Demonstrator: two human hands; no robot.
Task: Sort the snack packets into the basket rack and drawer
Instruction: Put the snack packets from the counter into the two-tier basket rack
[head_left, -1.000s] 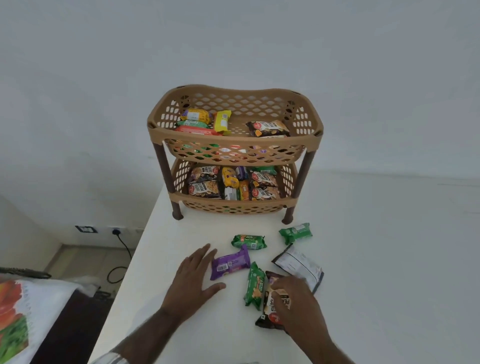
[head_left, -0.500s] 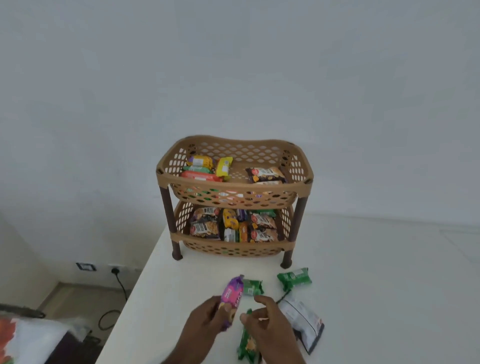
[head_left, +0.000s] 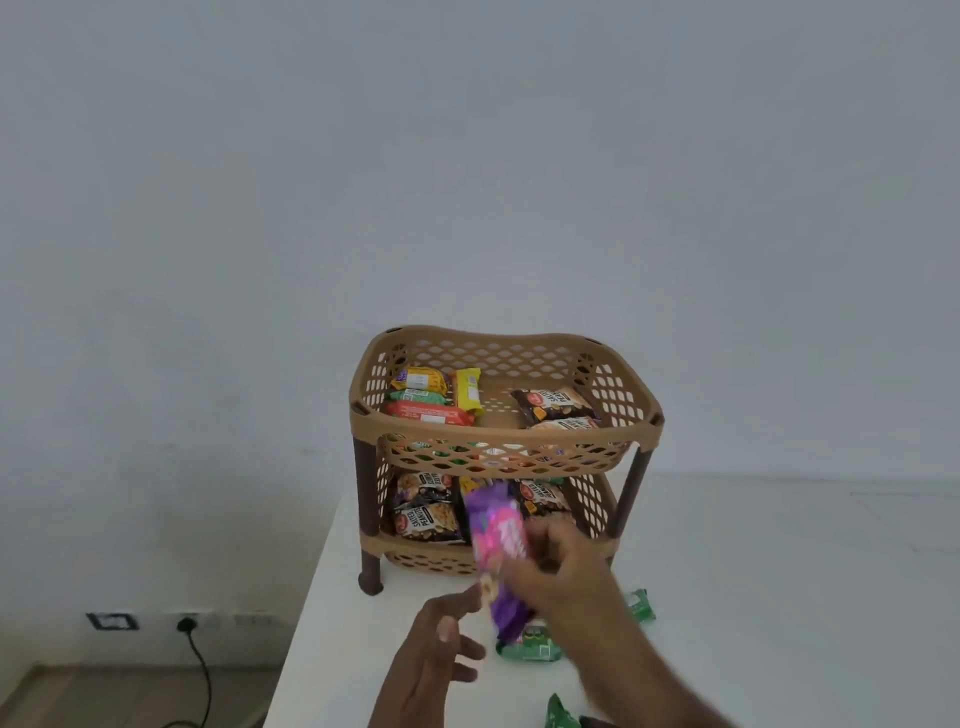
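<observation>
The left hand (head_left: 439, 657) hovers with fingers loosely spread, holding nothing; just beyond, the right hand (head_left: 558, 571) pinches the purple packet (head_left: 496, 540), long axis near upright, top tipped toward the basket rack (head_left: 506, 431)'s lower tier

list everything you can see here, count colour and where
basket rack: one, tan with dark brown legs, two tiers, at the table's far left corner
table: one, white, against the wall
purple packet: one, purple and pink, held up in front of the lower tier
green packets: three in view, on the table near the hands, one at the bottom edge
top tier packets: several, yellow, green, orange-red on the left, dark peanut packs on the right
lower tier packets: several, mostly dark peanut packs, exact count hidden
wall socket with black cable: one, low on the wall, left
right hand: one, gripping the purple packet
left hand: one, open, below the packet
</observation>
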